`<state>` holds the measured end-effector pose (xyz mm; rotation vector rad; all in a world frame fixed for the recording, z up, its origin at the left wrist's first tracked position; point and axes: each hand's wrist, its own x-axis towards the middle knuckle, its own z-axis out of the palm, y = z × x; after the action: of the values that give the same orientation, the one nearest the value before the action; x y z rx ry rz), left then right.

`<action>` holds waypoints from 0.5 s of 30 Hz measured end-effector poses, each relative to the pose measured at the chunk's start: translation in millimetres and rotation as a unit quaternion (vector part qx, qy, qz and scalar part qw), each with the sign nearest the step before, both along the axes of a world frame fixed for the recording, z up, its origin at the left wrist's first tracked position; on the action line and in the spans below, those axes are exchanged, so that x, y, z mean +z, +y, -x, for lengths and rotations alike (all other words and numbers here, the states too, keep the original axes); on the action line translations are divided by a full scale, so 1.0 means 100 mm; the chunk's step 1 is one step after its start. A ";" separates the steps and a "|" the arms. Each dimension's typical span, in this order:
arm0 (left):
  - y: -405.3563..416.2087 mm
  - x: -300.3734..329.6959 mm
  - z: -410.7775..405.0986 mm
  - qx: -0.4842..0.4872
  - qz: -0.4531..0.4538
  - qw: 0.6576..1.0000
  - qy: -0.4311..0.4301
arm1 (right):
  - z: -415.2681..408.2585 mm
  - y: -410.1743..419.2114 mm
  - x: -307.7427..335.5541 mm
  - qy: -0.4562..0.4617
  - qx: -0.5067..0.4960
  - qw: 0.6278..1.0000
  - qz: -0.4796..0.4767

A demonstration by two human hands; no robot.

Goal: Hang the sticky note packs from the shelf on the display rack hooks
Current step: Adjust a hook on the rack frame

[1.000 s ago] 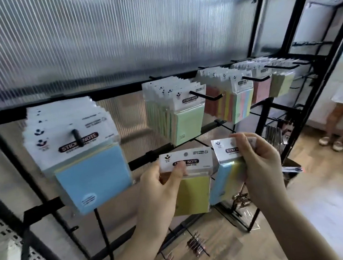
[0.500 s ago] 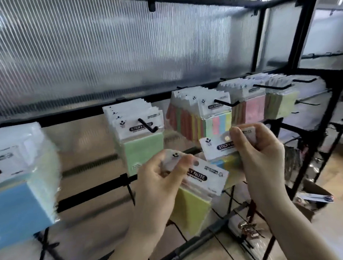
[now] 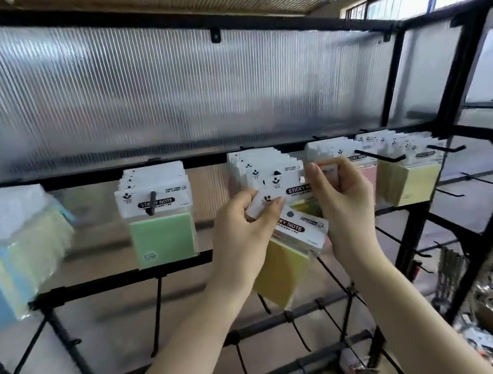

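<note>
1. Left hand [image 3: 243, 225] grips the white header card of a yellow sticky note pack [image 3: 286, 268], thumb and fingers curled over the card's upper left corner. The pack hangs tilted, its lower corner pointing down toward the lower crossbar [image 3: 278, 322] of the display rack [image 3: 409, 193].
2. Right hand [image 3: 341, 197] pinches the right end of a second pack's header card [image 3: 296, 187]. Fingers cover that end; the pad below is mostly hidden behind the left hand's pack, only a strip of yellow-green showing.
3. That second header sits level with the front of the middle hanging stack [image 3: 255, 168]. Whether its punched hole is on a hook cannot be told; the hook here is hidden by the cards and hands.
4. Green pack stack [image 3: 162, 236] hangs on a black hook [image 3: 152, 202] left of the hands, print legible: "STICKY NOTE".
5. Blue and pale-green stack [image 3: 16, 249] at the rack's left edge is blurred and cut off by the frame.
6. Pink stack [image 3: 368, 175] is partly behind the right hand; pale yellow stack [image 3: 414, 181] hangs next to it toward the rack's right post, each with a hook tip jutting forward.
7. Ribbed translucent panel [image 3: 175, 98] backs the rack; what lies behind is unreadable.
8. Lower right corner: clutter too blurred to name.
</note>
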<state>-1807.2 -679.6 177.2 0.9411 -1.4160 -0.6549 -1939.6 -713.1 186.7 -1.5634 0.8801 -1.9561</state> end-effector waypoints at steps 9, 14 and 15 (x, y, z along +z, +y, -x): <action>-0.05 -0.05 0.06 0.061 0.012 0.998 0.009 | 0.10 -0.17 -0.03 0.032 0.053 0.998 -0.011; -0.10 -0.10 0.02 0.080 0.018 0.996 0.020 | 0.08 -0.25 -0.02 0.049 0.070 0.996 -0.016; -0.12 -0.11 0.02 0.083 0.015 0.996 0.019 | 0.08 -0.27 -0.04 0.051 0.069 0.996 -0.022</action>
<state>-1809.7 -691.2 165.8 1.0061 -1.2949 -0.5226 -1947.4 -739.7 182.8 -1.6645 0.8270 -1.7633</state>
